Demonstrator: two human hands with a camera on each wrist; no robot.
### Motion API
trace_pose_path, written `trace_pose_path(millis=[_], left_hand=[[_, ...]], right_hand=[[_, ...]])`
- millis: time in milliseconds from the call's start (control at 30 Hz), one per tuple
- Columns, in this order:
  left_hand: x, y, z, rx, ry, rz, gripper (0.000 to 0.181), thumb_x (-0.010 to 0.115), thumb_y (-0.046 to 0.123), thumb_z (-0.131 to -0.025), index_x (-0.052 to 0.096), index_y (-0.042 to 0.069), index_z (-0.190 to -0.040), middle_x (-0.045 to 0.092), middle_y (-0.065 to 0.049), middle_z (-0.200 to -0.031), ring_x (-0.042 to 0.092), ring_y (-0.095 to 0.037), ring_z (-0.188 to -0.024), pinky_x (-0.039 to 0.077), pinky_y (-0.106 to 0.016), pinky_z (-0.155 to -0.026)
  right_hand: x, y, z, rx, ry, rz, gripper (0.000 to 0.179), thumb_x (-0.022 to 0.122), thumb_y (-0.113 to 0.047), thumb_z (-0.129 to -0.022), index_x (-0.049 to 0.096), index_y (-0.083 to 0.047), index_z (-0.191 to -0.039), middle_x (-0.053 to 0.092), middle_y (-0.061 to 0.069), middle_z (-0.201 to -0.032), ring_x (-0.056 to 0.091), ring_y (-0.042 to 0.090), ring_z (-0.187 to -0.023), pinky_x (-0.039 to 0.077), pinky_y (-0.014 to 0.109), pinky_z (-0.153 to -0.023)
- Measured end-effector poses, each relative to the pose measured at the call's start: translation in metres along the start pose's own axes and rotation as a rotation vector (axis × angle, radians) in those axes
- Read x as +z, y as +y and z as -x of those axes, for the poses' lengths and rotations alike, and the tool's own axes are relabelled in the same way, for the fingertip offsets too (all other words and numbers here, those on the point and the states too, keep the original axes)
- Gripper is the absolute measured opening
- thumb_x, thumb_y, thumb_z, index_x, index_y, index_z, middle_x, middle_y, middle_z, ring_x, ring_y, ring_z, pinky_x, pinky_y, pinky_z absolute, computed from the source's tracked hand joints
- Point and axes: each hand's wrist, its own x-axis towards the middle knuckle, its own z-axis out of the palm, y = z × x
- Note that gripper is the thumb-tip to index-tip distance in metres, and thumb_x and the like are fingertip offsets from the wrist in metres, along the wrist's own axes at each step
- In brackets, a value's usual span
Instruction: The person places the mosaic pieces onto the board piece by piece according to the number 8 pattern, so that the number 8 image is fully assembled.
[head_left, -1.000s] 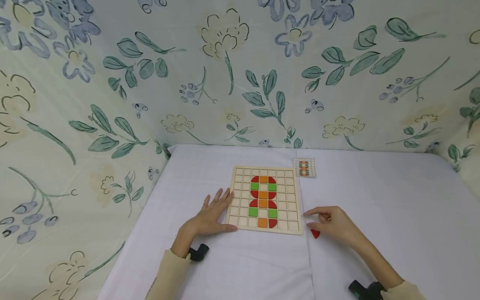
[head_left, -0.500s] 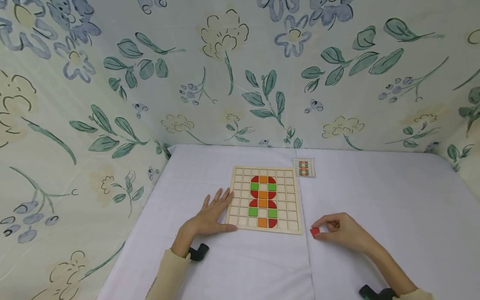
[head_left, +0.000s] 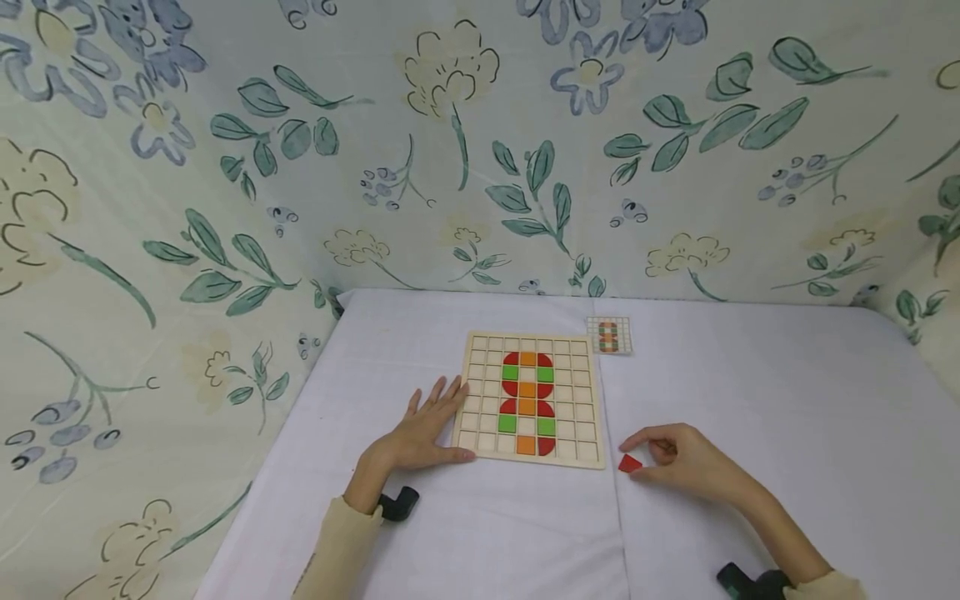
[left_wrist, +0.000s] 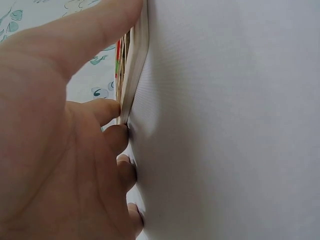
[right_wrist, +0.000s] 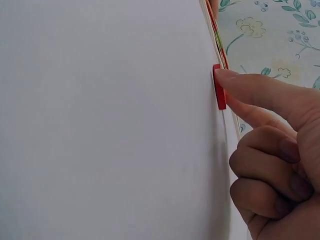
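Note:
A wooden grid board (head_left: pixel 577 425) lies on the white cloth, with red rounded-corner tiles, orange squares and green squares set in its middle columns. My left hand (head_left: pixel 422 433) rests with fingers spread along the board's left edge, its thumb at the near left corner. In the left wrist view, the thumb and fingertips of that hand (left_wrist: pixel 55 135) touch the board's side (left_wrist: pixel 136 65). To the right of the board, thumb and index finger of my right hand (head_left: pixel 690 465) pinch a small red tile (head_left: pixel 629 463) on the cloth. The right wrist view shows the thumb on the red tile's (right_wrist: pixel 220 90) edge.
A small pattern card (head_left: pixel 609 335) with a similar coloured figure lies by the board's far right corner. White cloth (head_left: pixel 810 400) covers the table. A flower-printed curtain (head_left: pixel 480 167) hangs behind. Black wrist devices (head_left: pixel 399 505) are worn on both arms.
My right hand has drawn back a little from the board, bringing index finger and thumb together at the red tile. The tile has turned on the cloth. My left hand stays put.

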Motion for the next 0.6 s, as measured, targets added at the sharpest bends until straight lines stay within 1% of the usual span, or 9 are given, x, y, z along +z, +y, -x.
trace_pose_path(millis=[67, 100, 167, 300, 400, 500, 600], left_hand=[[-0.001, 0.0, 0.0, 0.0, 0.0, -0.002, 0.109, 0.074, 0.058, -0.089, 0.012, 0.015, -0.168, 0.001, -0.004, -0.176, -0.009, -0.03, -0.164, -0.007, -0.064, -0.129], [-0.001, 0.0, 0.001, 0.0, 0.0, -0.004, 0.109, 0.074, 0.058, -0.089, 0.012, 0.014, -0.168, 0.001, -0.004, -0.176, -0.009, -0.03, -0.164, -0.007, -0.064, -0.129], [-0.001, 0.0, 0.0, -0.001, -0.002, -0.009, 0.109, 0.074, 0.058, -0.089, 0.011, 0.014, -0.168, 0.001, -0.004, -0.176, -0.009, -0.031, -0.163, -0.007, -0.064, -0.129], [-0.001, -0.001, -0.001, -0.006, 0.001, -0.015, 0.109, 0.074, 0.058, -0.089, 0.012, 0.015, -0.168, 0.001, -0.003, -0.176, -0.009, -0.03, -0.163, -0.007, -0.064, -0.129], [-0.001, -0.001, -0.002, -0.006, -0.002, -0.008, 0.109, 0.074, 0.058, -0.089, 0.011, 0.016, -0.168, 0.001, -0.003, -0.176, -0.009, -0.03, -0.164, -0.007, -0.064, -0.129], [0.0, -0.001, -0.001, -0.001, -0.007, 0.005, 0.109, 0.074, 0.058, -0.089, 0.011, 0.015, -0.168, 0.001, -0.003, -0.176, -0.009, -0.03, -0.164, -0.008, -0.064, -0.129], [0.0, -0.001, -0.001, 0.0, -0.007, 0.007, 0.109, 0.074, 0.058, -0.089, 0.011, 0.015, -0.168, 0.001, -0.003, -0.176, -0.009, -0.03, -0.164, -0.008, -0.064, -0.129]], right_hand=[[-0.005, 0.005, 0.001, -0.04, -0.048, -0.033, 0.027, 0.087, -0.02, -0.082, 0.078, -0.017, -0.107, 0.029, -0.007, -0.063, 0.03, 0.001, -0.058, 0.033, 0.021, -0.056], [-0.006, 0.007, 0.001, -0.058, -0.058, -0.039, 0.026, 0.086, -0.019, -0.083, 0.078, -0.017, -0.107, 0.029, -0.007, -0.063, 0.03, 0.001, -0.058, 0.033, 0.021, -0.056], [-0.008, 0.01, 0.002, -0.074, -0.045, -0.034, 0.024, 0.087, -0.019, -0.082, 0.078, -0.017, -0.105, 0.029, -0.008, -0.063, 0.03, 0.0, -0.058, 0.033, 0.021, -0.056], [-0.007, 0.01, 0.0, -0.025, 0.01, -0.002, 0.027, 0.09, -0.026, -0.078, 0.078, -0.019, -0.101, 0.034, -0.007, -0.064, 0.034, 0.001, -0.058, 0.033, 0.02, -0.055], [-0.009, 0.009, 0.001, -0.009, -0.002, -0.018, 0.031, 0.091, -0.028, -0.077, 0.078, -0.017, -0.103, 0.033, -0.007, -0.064, 0.033, 0.002, -0.059, 0.033, 0.021, -0.055], [-0.012, 0.012, 0.003, -0.038, -0.039, -0.029, 0.032, 0.089, -0.025, -0.081, 0.078, -0.013, -0.108, 0.031, -0.008, -0.064, 0.031, 0.001, -0.059, 0.033, 0.022, -0.055], [-0.013, 0.015, 0.005, -0.068, -0.042, -0.028, 0.03, 0.087, -0.023, -0.082, 0.079, -0.013, -0.109, 0.029, -0.01, -0.064, 0.03, 0.0, -0.06, 0.033, 0.022, -0.056]])
